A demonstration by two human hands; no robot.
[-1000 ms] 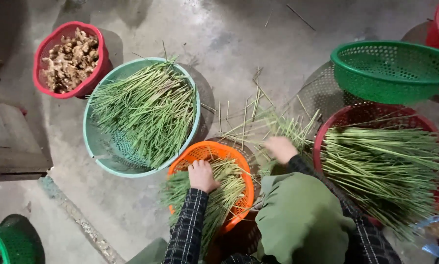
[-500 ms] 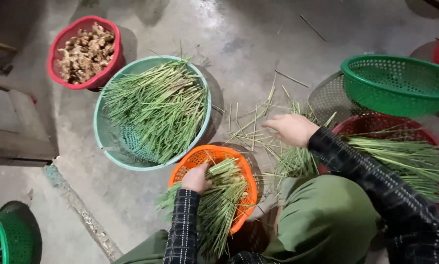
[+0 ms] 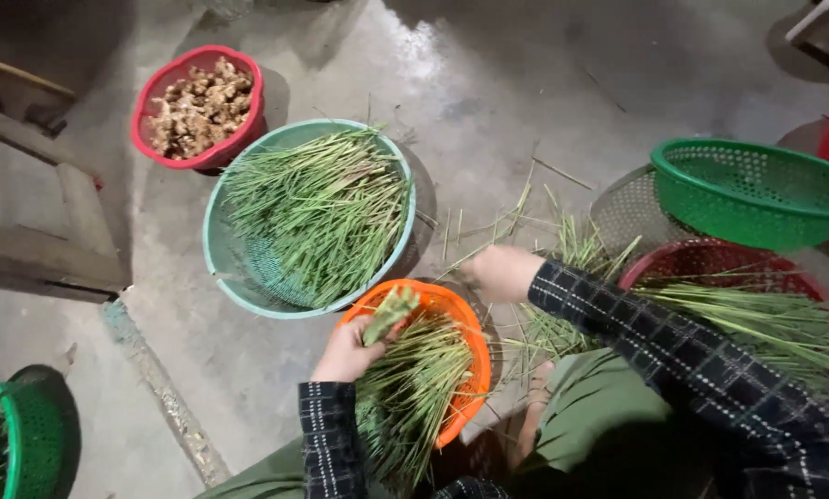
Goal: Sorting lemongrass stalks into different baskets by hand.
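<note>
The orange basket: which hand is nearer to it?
Left. The left hand is at the orange basket, gripping green stalks over its rim. The right hand is beyond the far rim, over loose stalks on the floor.

A red bowl [image 3: 160, 92] of ginger roots [image 3: 197, 106] sits near a stacked green basket [image 3: 756, 194] on the concrete floor [image 3: 488, 83].

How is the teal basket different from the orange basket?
The teal basket looks bigger than the orange basket. The teal basket sits apart from the hands; the left hand holds stalks over the orange basket. Both hold green stalks.
</note>
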